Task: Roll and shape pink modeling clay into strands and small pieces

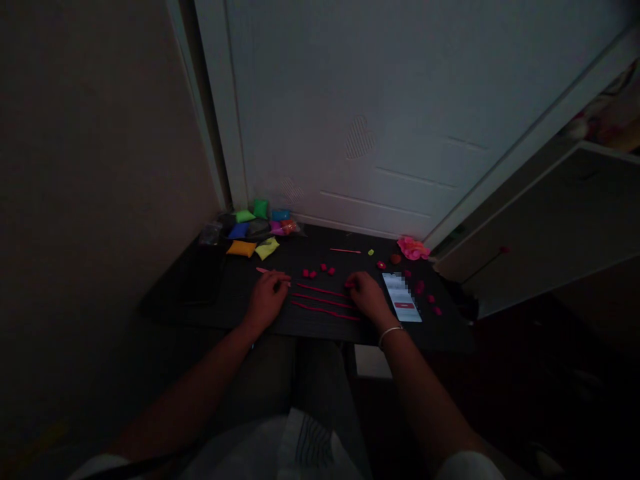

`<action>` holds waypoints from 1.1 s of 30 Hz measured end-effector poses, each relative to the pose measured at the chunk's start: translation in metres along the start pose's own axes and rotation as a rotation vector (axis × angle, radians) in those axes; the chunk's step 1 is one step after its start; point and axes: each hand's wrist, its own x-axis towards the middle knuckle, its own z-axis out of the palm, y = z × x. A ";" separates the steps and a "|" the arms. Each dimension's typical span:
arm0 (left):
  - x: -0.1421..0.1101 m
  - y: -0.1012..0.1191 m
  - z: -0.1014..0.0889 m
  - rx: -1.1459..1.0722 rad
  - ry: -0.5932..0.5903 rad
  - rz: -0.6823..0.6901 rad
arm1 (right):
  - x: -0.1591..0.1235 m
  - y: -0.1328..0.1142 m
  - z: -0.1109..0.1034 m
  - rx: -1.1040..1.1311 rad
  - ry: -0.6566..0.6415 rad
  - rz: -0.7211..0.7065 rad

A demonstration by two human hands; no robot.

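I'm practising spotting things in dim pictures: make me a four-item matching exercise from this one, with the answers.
1. phone
2. red strips
3. orange packet
4. crumpled pink piece

A. left of the yellow packet
B. screen lit
C. near the far right corner of the tabletop
D. lying between left hand and right hand

Pairs: 1-B, 2-D, 3-A, 4-C

Three strips lie left of the phone on the table.
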 end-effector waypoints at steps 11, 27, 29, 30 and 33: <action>0.000 -0.003 0.000 0.003 0.002 0.017 | -0.009 0.011 -0.005 -0.107 -0.029 0.024; -0.004 0.005 -0.003 -0.139 -0.177 0.146 | -0.027 -0.080 0.012 0.121 0.062 -0.352; -0.005 0.008 -0.005 -0.174 -0.203 0.153 | -0.027 -0.086 0.016 0.123 0.061 -0.377; -0.005 0.009 -0.007 -0.189 -0.208 0.149 | -0.026 -0.088 0.017 0.118 0.058 -0.384; -0.006 0.010 -0.009 -0.229 -0.220 0.136 | -0.026 -0.090 0.018 0.098 0.055 -0.398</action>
